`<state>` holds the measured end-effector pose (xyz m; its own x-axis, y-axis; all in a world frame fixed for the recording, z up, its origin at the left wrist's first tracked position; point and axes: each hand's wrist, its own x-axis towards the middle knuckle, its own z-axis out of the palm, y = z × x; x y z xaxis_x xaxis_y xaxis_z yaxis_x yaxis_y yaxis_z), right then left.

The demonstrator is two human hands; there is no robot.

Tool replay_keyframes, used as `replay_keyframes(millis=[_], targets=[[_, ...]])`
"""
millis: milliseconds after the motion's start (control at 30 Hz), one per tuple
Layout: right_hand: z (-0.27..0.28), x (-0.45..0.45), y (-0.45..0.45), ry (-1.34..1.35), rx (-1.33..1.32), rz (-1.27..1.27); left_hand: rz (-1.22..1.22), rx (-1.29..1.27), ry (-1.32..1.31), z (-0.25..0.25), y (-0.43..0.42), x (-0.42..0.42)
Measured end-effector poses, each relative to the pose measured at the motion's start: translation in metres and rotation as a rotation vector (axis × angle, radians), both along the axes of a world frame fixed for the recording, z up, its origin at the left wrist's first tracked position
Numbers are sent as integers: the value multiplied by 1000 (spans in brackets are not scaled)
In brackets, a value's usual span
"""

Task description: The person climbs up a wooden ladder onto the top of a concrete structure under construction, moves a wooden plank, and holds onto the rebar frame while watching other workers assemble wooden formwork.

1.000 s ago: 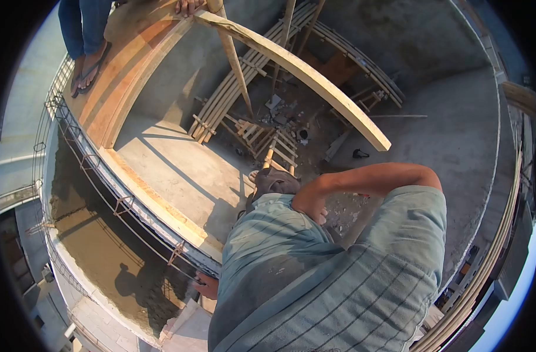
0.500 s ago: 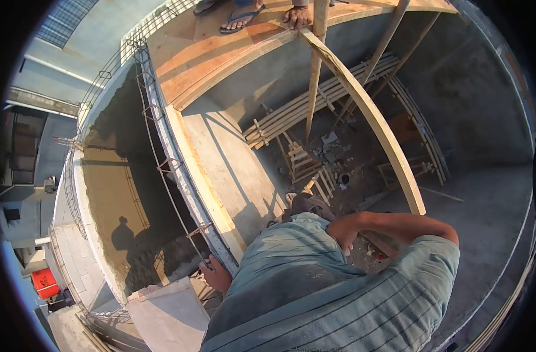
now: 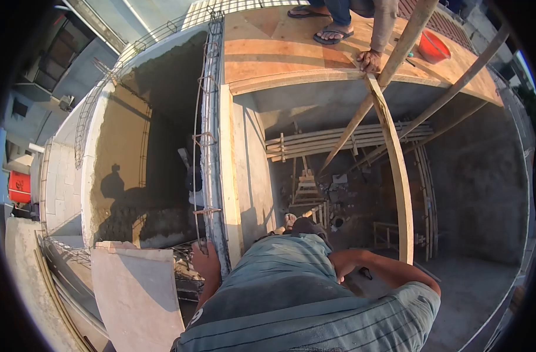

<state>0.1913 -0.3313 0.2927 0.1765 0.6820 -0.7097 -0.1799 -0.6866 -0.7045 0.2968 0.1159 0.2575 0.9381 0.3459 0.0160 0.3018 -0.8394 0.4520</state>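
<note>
My left hand (image 3: 207, 262) is on top of the wall at my left, its fingers curled round a thin steel reinforcing bar (image 3: 196, 170). The bar belongs to a rebar cage running along the wall top (image 3: 211, 176). Bent in at my waist, my right hand (image 3: 342, 265) is against the front of my shirt (image 3: 279, 264), its fingers mostly hidden. Beyond my right forearm, a long timber beam (image 3: 400, 188) spans the opening. A co-worker's hand (image 3: 369, 61) rests at the beam's far end.
A plywood deck (image 3: 268, 47) lies ahead, where the co-worker crouches in flip-flops beside a red bucket (image 3: 434, 47). Slanting poles (image 3: 411, 41) rise past its edge. Far below are a bamboo rack (image 3: 350, 138) and debris. A pale board (image 3: 136, 281) sits at lower left.
My view has turned, so the deck and beam appear further right and more upright. The red bucket has come into sight. My left hand stays on the bar, my right at my waist.
</note>
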Motion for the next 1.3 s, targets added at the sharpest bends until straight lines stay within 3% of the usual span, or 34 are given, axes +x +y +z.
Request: replay_keyframes(millis=[367, 533, 567, 700, 1300], targets=[[-29, -14, -8, -71, -75, 36, -4, -15, -17, 27, -14, 2], [-69, -31, -20, -130, 63, -203, 98, -7, 19, 23, -4, 0], [-63, -29, -23, -117, 139, -325, 74, 1, 29, 18, -2, 0], [18, 5, -7, 85, 0, -271, 39, -16, 53, 28, -2, 0], [3, 25, -18, 110, -83, -233, 22, 7, 52, 24, 1, -5]])
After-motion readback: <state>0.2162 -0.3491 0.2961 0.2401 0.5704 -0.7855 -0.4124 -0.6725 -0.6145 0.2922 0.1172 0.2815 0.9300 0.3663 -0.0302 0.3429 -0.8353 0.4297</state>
